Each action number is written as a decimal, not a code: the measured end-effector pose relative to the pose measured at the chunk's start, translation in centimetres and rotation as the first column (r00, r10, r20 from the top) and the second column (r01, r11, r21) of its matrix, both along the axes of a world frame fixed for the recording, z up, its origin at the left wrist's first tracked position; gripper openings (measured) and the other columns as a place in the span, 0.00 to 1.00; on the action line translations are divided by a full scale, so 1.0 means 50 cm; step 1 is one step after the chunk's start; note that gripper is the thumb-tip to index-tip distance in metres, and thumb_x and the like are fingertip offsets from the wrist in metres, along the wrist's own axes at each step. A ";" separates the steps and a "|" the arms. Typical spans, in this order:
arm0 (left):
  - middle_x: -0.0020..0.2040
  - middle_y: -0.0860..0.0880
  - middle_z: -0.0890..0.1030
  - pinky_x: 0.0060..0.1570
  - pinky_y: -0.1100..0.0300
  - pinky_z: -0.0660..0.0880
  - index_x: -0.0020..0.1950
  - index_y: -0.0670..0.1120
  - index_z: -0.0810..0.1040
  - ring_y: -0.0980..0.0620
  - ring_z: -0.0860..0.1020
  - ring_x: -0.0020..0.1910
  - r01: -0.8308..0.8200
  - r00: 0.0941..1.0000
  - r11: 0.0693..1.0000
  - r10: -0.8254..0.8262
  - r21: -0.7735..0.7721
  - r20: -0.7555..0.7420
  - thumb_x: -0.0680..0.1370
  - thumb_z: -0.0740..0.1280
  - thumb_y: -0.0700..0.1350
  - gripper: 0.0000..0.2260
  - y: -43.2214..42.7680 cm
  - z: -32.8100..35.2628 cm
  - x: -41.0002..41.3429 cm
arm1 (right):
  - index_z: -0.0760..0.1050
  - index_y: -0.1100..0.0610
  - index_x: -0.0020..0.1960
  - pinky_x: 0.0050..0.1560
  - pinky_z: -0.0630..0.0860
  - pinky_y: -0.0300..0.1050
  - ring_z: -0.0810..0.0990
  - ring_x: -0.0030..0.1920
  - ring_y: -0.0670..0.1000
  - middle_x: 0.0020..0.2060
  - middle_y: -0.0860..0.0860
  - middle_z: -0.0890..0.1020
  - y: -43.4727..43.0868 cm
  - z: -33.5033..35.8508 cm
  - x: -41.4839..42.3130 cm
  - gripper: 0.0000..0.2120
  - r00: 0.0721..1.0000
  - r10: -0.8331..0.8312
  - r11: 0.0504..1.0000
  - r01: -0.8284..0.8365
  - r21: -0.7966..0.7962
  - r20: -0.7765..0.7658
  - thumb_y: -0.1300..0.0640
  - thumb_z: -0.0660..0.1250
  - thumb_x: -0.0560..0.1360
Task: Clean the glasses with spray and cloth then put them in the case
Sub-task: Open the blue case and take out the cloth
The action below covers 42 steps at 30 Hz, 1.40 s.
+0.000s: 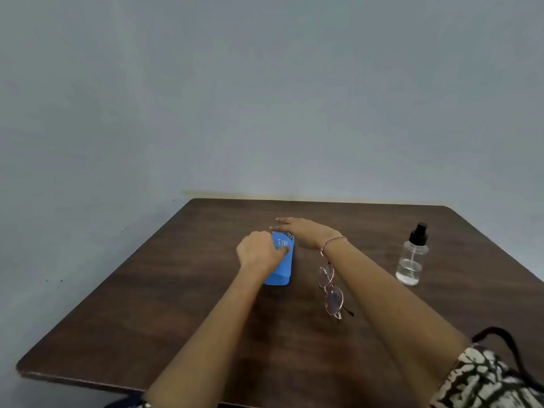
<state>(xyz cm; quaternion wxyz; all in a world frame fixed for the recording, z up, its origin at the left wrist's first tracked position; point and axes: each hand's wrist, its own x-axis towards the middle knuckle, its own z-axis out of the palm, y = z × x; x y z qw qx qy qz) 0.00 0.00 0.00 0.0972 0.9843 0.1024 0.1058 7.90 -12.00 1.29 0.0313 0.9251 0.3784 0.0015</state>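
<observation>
Matt wood-grain table (182,304); clear plastic bottle (411,260).

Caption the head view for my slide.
Left hand grips, right hand touches the blue case; glasses and spray bottle nearby.

White print in several small lines on the lid of the blue case (286,267), too blurred to read, partly under the thumb of the left hand (257,254); larger pale characters on a dark band at the lid's far end, half hidden by the right hand (300,231), likewise unreadable; nothing legible on the spray bottle (411,260).
</observation>
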 end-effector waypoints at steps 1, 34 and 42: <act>0.52 0.47 0.80 0.44 0.59 0.75 0.58 0.45 0.76 0.50 0.79 0.50 0.005 1.000 1.000 -0.005 -0.012 -0.029 0.73 0.63 0.65 0.26 -0.001 0.001 0.000 | 0.55 0.51 0.76 0.73 0.55 0.48 0.54 0.75 0.54 0.76 0.52 0.53 0.007 0.001 0.003 0.36 1.000 0.007 0.999 -0.008 -0.040 -0.006 0.74 0.59 0.74; 0.64 0.47 0.72 0.56 0.55 0.72 0.71 0.53 0.69 0.50 0.72 0.62 0.139 0.990 0.966 -0.135 -0.219 0.035 0.69 0.74 0.51 0.31 0.067 -0.075 -0.019 | 0.74 0.59 0.59 0.52 0.74 0.48 0.76 0.53 0.54 0.54 0.54 0.77 0.008 -0.035 -0.044 0.27 0.973 -0.201 0.975 0.210 -0.068 0.110 0.44 0.73 0.67; 0.63 0.44 0.69 0.59 0.55 0.70 0.68 0.52 0.73 0.47 0.71 0.62 0.154 0.981 0.904 -0.092 -0.399 0.171 0.68 0.75 0.45 0.29 0.120 -0.111 -0.045 | 0.73 0.60 0.59 0.49 0.73 0.46 0.77 0.55 0.55 0.55 0.55 0.77 0.055 -0.033 -0.116 0.21 0.950 -0.219 0.959 0.251 -0.128 0.224 0.47 0.69 0.73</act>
